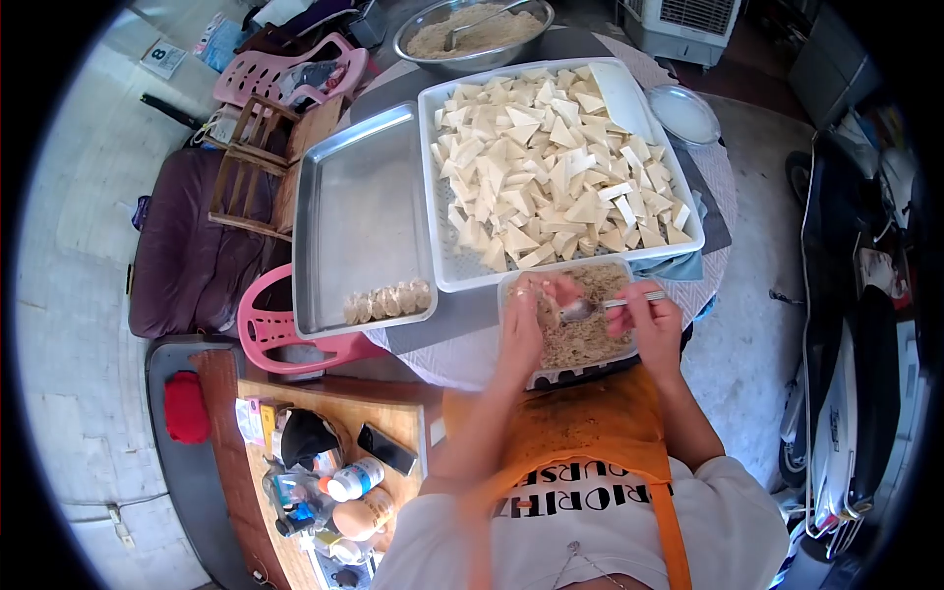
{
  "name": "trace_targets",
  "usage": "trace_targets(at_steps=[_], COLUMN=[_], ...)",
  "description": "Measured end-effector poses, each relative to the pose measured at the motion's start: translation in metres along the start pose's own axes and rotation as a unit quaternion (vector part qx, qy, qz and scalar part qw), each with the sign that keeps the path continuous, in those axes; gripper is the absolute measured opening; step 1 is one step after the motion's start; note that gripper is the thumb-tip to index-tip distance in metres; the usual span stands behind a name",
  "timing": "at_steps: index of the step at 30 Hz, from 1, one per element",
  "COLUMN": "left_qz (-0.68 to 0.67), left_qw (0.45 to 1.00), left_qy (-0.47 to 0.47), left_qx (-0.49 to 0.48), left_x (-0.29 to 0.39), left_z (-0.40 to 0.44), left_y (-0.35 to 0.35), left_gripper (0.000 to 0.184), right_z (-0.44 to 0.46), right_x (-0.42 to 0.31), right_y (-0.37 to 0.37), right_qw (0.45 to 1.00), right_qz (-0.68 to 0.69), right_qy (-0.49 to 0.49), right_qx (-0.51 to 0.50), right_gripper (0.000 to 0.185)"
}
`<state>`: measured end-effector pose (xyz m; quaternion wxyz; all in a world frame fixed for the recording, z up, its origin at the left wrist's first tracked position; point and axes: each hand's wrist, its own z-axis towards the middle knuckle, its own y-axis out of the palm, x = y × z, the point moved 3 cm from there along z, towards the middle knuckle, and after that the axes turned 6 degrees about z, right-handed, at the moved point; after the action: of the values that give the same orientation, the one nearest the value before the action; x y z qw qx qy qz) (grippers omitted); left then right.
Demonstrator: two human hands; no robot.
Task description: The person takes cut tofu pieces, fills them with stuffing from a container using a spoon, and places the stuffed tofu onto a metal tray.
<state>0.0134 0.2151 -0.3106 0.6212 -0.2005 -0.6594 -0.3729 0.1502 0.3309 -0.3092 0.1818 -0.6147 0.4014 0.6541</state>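
In the head view, the right hand [649, 317] pinches the handle of 1 metal spoon [578, 311], its bowl close by the left hand [536, 300]. That hand is cupped with curled fingers; whether they pinch anything, I cannot tell. Both are above the plastic tub [623, 265] of crumbly filling [580, 346], at the table's near edge. Beyond the tub, 1 white tray [427, 177] is heaped with tofu triangles [560, 162]. To its left, the rectangular metal tray [364, 206] carries 1 row of pale pieces [388, 302] along its near end. The steel mixing bowl [401, 41] stands behind, containing crumbly mixture [477, 39].
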Motion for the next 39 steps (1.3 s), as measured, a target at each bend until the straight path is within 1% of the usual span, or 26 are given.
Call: trace_targets(at_steps=[1,2,3,6,7,9,12,14,16,18,19,22,23,24,26,29,32,33,36,39], left_qz=[0.11,0.165,0.22,0.184,0.144,0.065,0.259,0.25,0.189,0.078,0.032,-0.002,-0.035,-0.092,-0.117,-0.172,-0.043,-0.063,-0.088,-0.118], left_qw=[0.992,0.984,0.972,0.982,0.989,0.997,0.963,0.966,0.979,0.989,0.99,0.99,0.986,0.985,0.967,0.967,0.979,0.988,0.986,0.978], left_qy=[0.063,0.068,0.074,0.023,0.009,-0.018,0.018,-0.005,-0.051,-0.117,-0.138,-0.136,-0.147,-0.136,-0.218,-0.189,-0.193,-0.14,-0.139,-0.171], left_qx=[-0.005,-0.018,-0.031,-0.043,-0.045,-0.047,-0.075,-0.061,-0.05,-0.044,-0.011,0.048,0.064,0.049,0.052,0.0,0.049,0.005,0.007,0.031], left_x=[0.007,0.012,0.019,0.007,0.006,0.007,-0.004,-0.01,-0.005,0.003,0.0,-0.005,-0.002,-0.01,-0.01,-0.019,-0.006,-0.008,-0.016,-0.019], left_z=[0.002,-0.001,-0.003,-0.005,-0.005,-0.006,-0.001,-0.001,-0.001,-0.003,-0.004,-0.001,0.0,0.0,-0.003,-0.006,-0.009,-0.007,-0.009,-0.007], left_y=[0.004,0.008,0.012,0.008,0.007,0.005,-0.01,-0.011,-0.007,-0.003,-0.001,-0.003,-0.001,-0.005,-0.01,-0.007,-0.001,-0.004,-0.007,-0.008], left_gripper=[0.022,0.019,0.022,0.027,0.029,0.033,0.036,0.028,0.021,0.017,0.02,0.024,0.03,0.034,0.038,0.038,0.036,0.036,0.038,0.04], right_z=[-0.001,-0.002,-0.003,0.002,0.005,0.011,0.014,0.014,0.015,0.017,0.018,0.018,0.017,0.017,0.017,0.018,0.016,0.016,0.015,0.012], right_x=[0.002,0.003,0.003,0.0,-0.001,-0.006,-0.013,-0.015,-0.016,-0.014,-0.011,-0.007,-0.005,-0.002,0.001,0.002,0.0,0.0,0.0,0.001], right_y=[0.005,0.009,0.011,0.003,-0.003,-0.009,-0.008,-0.005,-0.006,-0.01,-0.013,-0.016,-0.016,-0.016,-0.013,-0.009,-0.006,-0.006,-0.01,-0.013], right_qw=[0.999,0.997,0.993,0.991,0.991,0.994,0.996,0.997,0.998,0.998,0.997,0.997,0.997,0.997,0.997,0.997,0.997,0.997,0.998,0.997], right_qz=[0.017,0.034,0.051,0.087,0.104,0.092,0.078,0.068,0.062,0.057,0.056,0.062,0.061,0.059,0.055,0.058,0.06,0.06,0.061,0.065], right_qy=[0.034,0.066,0.098,0.1,0.078,0.052,0.028,0.016,0.01,0.007,0.005,0.01,0.009,0.007,0.022,0.031,0.028,0.027,0.009,0.007], right_qx=[-0.012,-0.023,-0.033,0.01,0.02,0.026,0.017,0.017,0.028,0.039,0.044,0.054,0.051,0.047,0.047,0.038,0.031,0.03,0.026,0.038], right_gripper=[0.023,0.023,0.024,0.024,0.024,0.023,0.022,0.022,0.023,0.023,0.023,0.023,0.022,0.022,0.022,0.023,0.023,0.023,0.023,0.023])
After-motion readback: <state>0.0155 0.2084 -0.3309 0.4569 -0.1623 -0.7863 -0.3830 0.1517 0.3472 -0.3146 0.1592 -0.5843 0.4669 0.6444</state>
